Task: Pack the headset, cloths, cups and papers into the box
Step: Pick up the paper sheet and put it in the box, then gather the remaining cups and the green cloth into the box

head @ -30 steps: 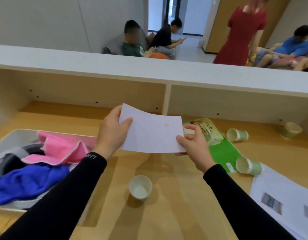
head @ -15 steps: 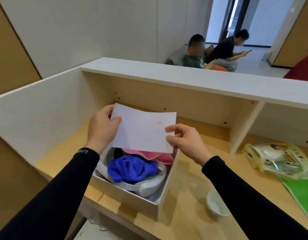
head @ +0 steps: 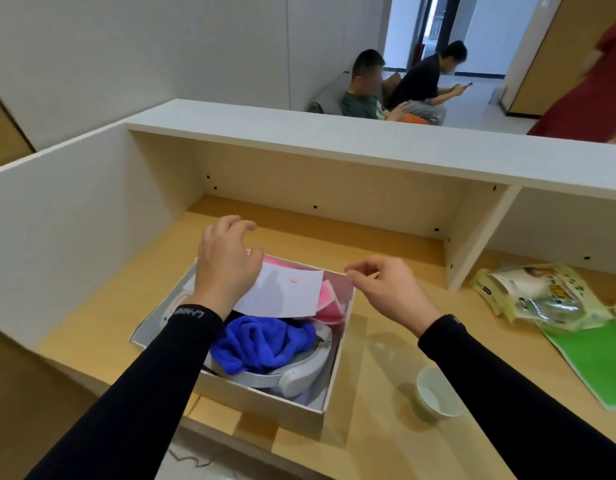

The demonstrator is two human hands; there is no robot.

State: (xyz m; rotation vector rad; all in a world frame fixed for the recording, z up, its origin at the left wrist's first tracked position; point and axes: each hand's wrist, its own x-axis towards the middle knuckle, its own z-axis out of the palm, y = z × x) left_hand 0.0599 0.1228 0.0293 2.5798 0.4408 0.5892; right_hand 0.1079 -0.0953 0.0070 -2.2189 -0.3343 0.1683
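A white box (head: 265,398) sits at the desk's front left. Inside it lie a white headset (head: 292,374), a blue cloth (head: 261,344) and a pink cloth (head: 329,303). A white paper (head: 282,294) with a small red mark rests on top of them. My left hand (head: 227,265) hovers over the box's far left corner, fingers spread, holding nothing. To the right of the paper, above the box's right wall, my right hand (head: 386,289) also holds nothing, fingers loosely curled. A paper cup (head: 434,393) stands on the desk right of the box.
A wooden desk (head: 379,344) has a white side panel on the left, a shelf above and a divider (head: 473,237) at the back. A snack bag (head: 531,292) and a green folder (head: 597,355) lie at the right. People sit beyond the shelf.
Both hands held the paper above the box half a second ago. The paper now lies in the box and both hands have let go of it.
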